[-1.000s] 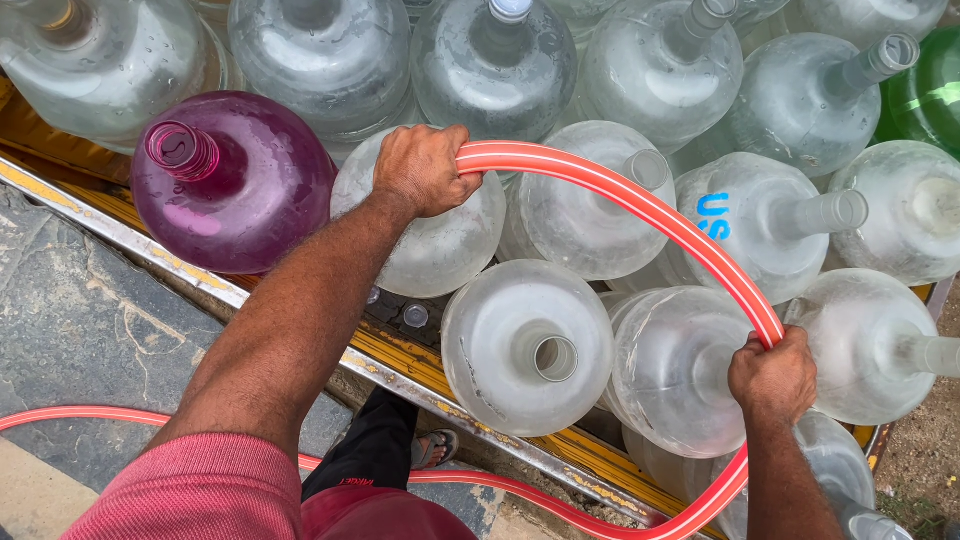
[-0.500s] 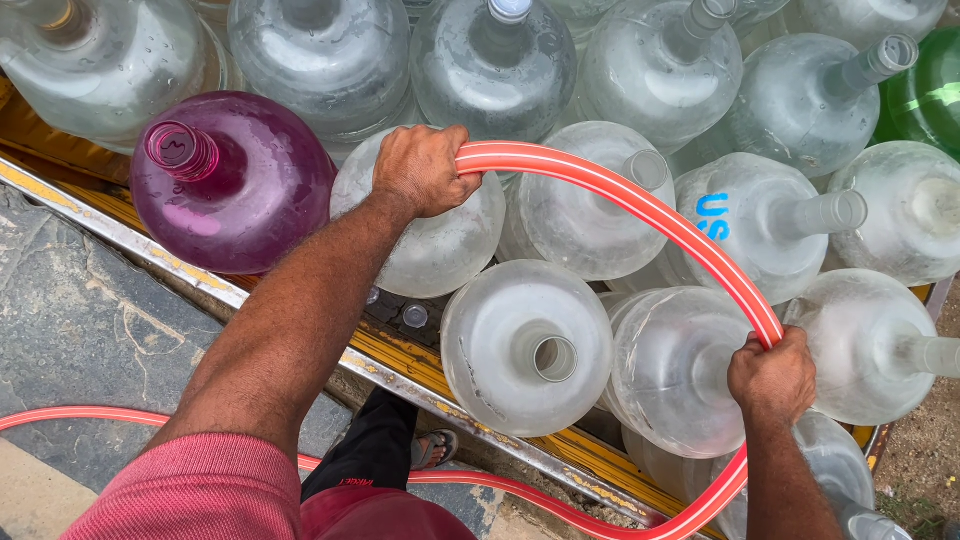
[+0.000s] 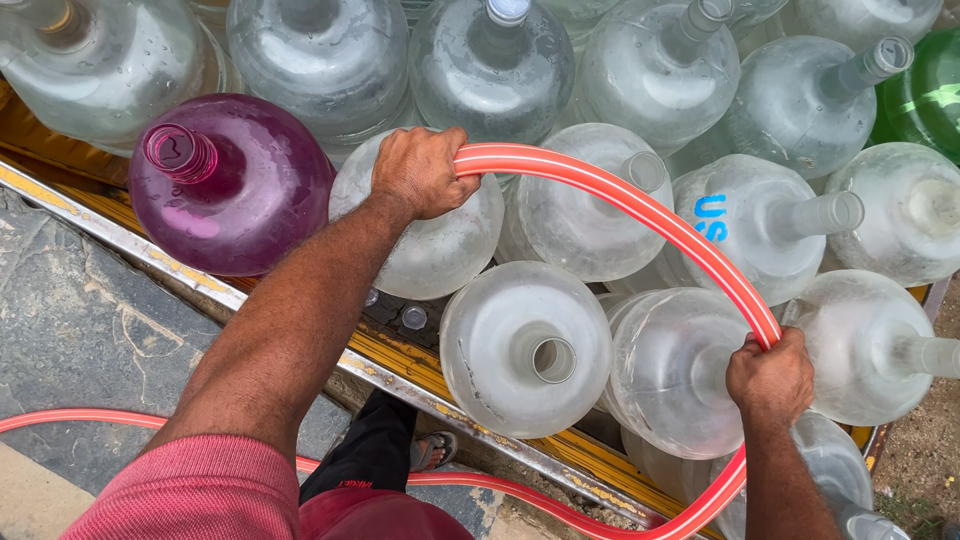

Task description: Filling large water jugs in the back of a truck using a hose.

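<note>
Arching red hose (image 3: pixel 640 205) between left hand (image 3: pixel 420 170) and right hand (image 3: pixel 770 378).

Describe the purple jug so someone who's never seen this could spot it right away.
Start at the packed load of big clear water jugs. Go to its near edge, just outside the person's left hand holding the red hose. The purple jug is the only magenta one, uncapped.

Head-worn view, steeply downward, close over hose (image 3: pixel 640 205) and jugs (image 3: pixel 525 345)
</note>
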